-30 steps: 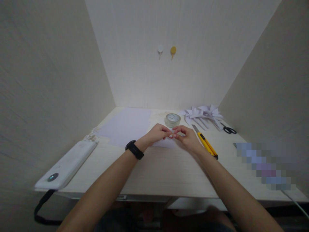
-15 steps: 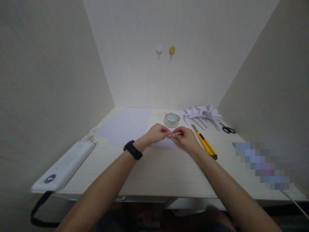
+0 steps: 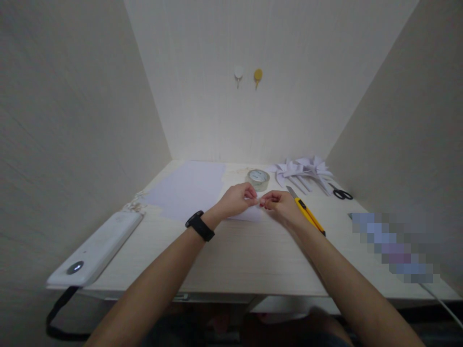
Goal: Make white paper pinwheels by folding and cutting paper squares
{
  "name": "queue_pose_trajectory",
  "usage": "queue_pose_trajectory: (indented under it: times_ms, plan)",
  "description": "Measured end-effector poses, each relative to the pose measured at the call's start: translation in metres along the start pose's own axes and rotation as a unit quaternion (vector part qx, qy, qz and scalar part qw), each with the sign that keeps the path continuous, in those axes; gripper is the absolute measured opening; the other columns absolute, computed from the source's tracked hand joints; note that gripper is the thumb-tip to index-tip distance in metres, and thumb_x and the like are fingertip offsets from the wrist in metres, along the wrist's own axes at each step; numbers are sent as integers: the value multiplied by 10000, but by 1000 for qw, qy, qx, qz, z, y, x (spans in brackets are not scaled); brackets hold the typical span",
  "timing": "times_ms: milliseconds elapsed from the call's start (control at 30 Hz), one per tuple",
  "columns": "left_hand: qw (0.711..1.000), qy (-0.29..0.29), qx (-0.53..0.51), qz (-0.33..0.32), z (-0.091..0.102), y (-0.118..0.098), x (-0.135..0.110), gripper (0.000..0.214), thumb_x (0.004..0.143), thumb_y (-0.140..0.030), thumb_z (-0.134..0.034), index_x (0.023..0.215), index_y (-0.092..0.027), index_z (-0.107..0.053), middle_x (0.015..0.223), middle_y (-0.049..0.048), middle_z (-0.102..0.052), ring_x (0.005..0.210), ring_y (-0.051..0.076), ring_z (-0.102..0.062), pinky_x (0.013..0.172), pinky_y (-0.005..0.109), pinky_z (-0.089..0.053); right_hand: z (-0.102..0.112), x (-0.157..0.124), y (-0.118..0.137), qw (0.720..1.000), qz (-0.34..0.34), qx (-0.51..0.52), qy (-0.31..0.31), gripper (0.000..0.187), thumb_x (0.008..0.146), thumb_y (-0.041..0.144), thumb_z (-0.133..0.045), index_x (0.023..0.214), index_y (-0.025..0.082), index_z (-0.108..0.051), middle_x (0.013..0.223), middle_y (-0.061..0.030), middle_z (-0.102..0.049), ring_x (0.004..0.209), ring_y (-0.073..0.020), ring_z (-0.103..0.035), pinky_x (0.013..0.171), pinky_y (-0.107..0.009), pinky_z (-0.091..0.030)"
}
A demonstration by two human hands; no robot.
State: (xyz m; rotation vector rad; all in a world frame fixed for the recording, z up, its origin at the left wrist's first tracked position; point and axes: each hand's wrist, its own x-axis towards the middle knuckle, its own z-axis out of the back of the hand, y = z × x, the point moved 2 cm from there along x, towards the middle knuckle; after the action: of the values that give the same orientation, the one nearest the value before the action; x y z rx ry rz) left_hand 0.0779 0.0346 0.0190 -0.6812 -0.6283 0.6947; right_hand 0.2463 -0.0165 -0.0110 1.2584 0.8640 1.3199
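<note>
My left hand (image 3: 237, 198), with a black watch (image 3: 200, 225) on its wrist, is closed in a pinch at the middle of the table. Fingertip to fingertip with it, my right hand (image 3: 282, 206) is pinched too. A small white strip, mostly hidden, is held between both sets of fingers; its material is too small to make out. Below the hands lies a white paper sheet (image 3: 244, 216). Just behind them is a roll of clear tape (image 3: 258, 180). A yellow utility knife (image 3: 313, 217), blade exposed, lies right beside my right hand.
White paper pinwheels (image 3: 304, 171) lie at the back right, near black-handled scissors (image 3: 342, 194). Larger paper sheets (image 3: 191, 183) cover the back left. A white device (image 3: 99, 248) with a black strap sits at the left edge. A pixelated object (image 3: 392, 248) lies at right.
My right fingers have closed further and tilted down around the white strip, which showed more before. The right hand has shifted slightly right; the left hand has barely moved.
</note>
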Motion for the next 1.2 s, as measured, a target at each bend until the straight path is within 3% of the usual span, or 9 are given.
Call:
queue_pose_trajectory:
  times_ms: [67, 233, 400, 567, 700, 933, 1067, 1200]
  plan:
    - [1000, -7, 21, 6, 1, -2, -1, 180, 753, -217, -718, 905, -138, -666, 850, 75, -740, 794, 173, -683, 708, 270, -512, 0, 1, -2, 1000, 2, -6, -22, 200, 565, 332, -751, 669, 166, -707, 672, -77, -717, 635, -187, -628, 637, -312, -460]
    - [997, 63, 37, 11, 2, -3, -3, 86, 822, -188, -624, 835, -156, -703, 810, 48, -746, 775, 154, -680, 731, 264, -504, 1, 1, -4, 998, 20, -40, -38, 195, 586, 341, -761, 671, 171, -717, 709, -79, -726, 666, -198, -630, 665, -328, -467]
    - [997, 22, 67, -24, 1, 1, -1, 92, 769, -218, -708, 838, -159, -719, 857, 52, -743, 807, 164, -674, 746, 272, -505, 2, 2, -3, 999, 10, -23, -44, 242, 551, 370, -790, 629, 163, -691, 645, -63, -701, 590, -171, -595, 598, -305, -444]
    - [997, 4, 67, -22, 1, -1, -2, 92, 757, -178, -708, 847, -166, -724, 860, 44, -744, 811, 161, -673, 759, 277, -509, 1, -1, 2, 999, 18, -39, -20, 343, 608, 391, -770, 849, 148, -748, 683, -62, -724, 620, -182, -624, 620, -310, -461]
    - [998, -3, 59, -12, 4, -4, -3, 97, 743, -168, -714, 840, -160, -718, 848, 51, -740, 806, 165, -675, 751, 282, -515, 1, -2, 4, 996, 41, -78, -15, 220, 665, 373, -730, 751, 174, -765, 757, -75, -755, 712, -212, -657, 706, -339, -477]
    - [999, 9, 31, 14, 2, -4, -1, 121, 758, -210, -711, 859, -153, -747, 829, 57, -748, 768, 159, -679, 729, 271, -511, 2, -2, 4, 993, 64, -89, -44, 187, 674, 359, -719, 733, 190, -774, 772, -75, -763, 745, -236, -682, 738, -350, -504]
    - [999, 34, 7, 40, 3, -5, -1, 154, 807, -237, -660, 859, -131, -759, 711, 41, -726, 616, 129, -638, 640, 245, -483, 0, -5, 9, 987, 94, -125, -34, 196, 725, 367, -684, 751, 198, -780, 783, -76, -767, 749, -240, -684, 739, -348, -505]
    - [998, 32, 61, 4, 10, 0, 1, 164, 823, -219, -620, 824, -149, -768, 696, 32, -720, 633, 131, -622, 652, 242, -461, 2, -4, 8, 981, 91, -167, -23, 220, 713, 348, -698, 837, 189, -786, 835, -82, -770, 754, -236, -678, 723, -335, -497]
